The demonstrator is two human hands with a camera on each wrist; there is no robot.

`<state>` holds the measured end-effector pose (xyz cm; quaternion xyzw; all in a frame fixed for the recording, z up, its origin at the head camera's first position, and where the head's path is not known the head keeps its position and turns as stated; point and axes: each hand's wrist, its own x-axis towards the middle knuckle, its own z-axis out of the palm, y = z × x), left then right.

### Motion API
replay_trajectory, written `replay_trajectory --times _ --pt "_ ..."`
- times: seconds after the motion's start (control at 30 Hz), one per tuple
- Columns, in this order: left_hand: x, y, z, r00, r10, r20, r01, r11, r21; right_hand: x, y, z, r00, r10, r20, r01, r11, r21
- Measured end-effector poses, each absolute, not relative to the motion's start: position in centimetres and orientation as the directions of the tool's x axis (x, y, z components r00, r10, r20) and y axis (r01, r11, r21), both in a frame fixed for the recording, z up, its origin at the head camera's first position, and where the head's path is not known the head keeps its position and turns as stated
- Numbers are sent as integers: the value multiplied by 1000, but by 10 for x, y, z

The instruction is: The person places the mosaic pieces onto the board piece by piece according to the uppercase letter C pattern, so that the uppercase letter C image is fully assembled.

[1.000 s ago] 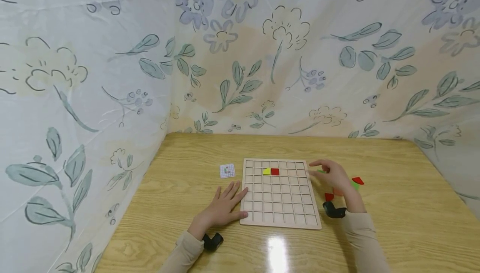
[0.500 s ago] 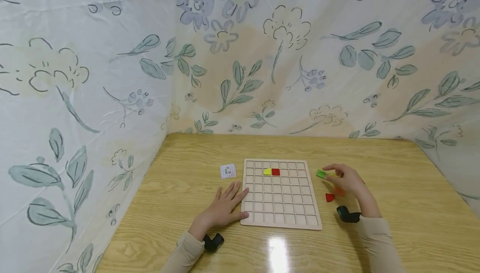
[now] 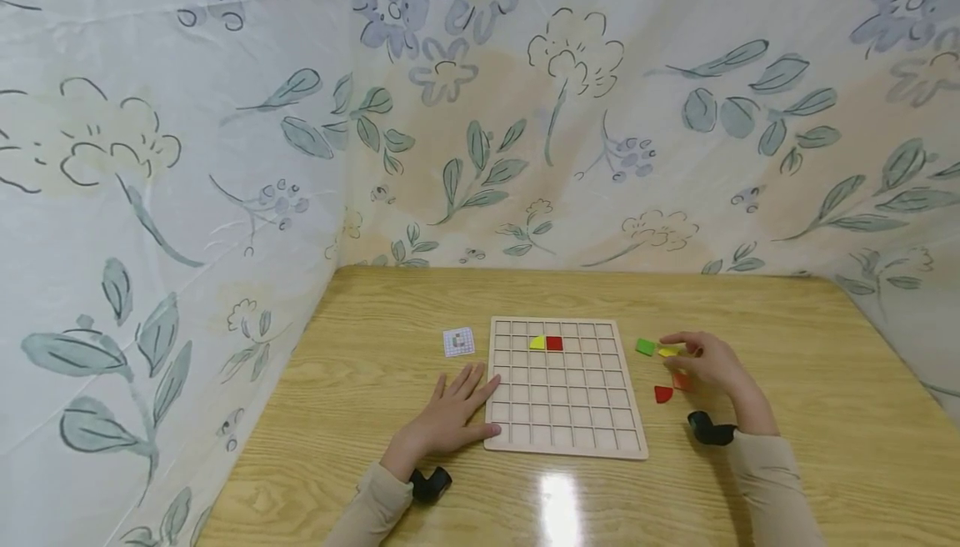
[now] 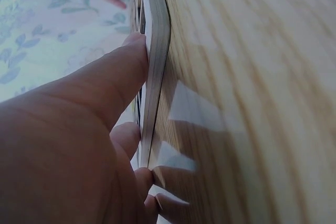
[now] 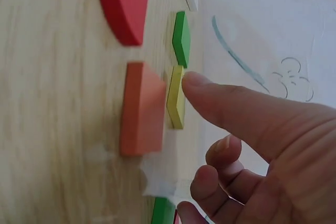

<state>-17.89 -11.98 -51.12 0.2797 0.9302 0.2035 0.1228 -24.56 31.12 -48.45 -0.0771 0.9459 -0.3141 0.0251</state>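
Observation:
My left hand (image 3: pixel 444 415) lies spread on the table, its thumb and a fingertip on the left edge of a wooden grid board (image 3: pixel 557 444). In the left wrist view the thumb presses on the board's rim (image 4: pixel 156 51). A yellow tile (image 3: pixel 667 352) lies flat right of the board, and my right hand (image 3: pixel 708 362) is over it, thumb and forefinger apart on either side. The right wrist view has the thumb at the yellow tile (image 5: pixel 176 100); whether it touches cannot be told. In the grid sit a yellow quarter-round tile (image 3: pixel 537 343) and a red square tile (image 3: pixel 554 343).
Close to the right hand lie a green tile (image 3: pixel 646 348), a red quarter-round tile (image 3: pixel 663 394) and an orange-red tile (image 3: pixel 681 382). Another green tile (image 5: pixel 164 211) shows low in the right wrist view. A small pattern card (image 3: pixel 459 342) lies left of the board.
My right hand has moved right, from the board's edge past the green tile to the yellow one, uncovering the green tile. The left hand stays on the board's edge.

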Motion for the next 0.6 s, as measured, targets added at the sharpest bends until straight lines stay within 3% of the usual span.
replay_trajectory --times 0.6 --pt "-180 -118 -510 -815 569 -110 471 761 446 -249 320 -492 -986 -165 27 -153 831 -534"
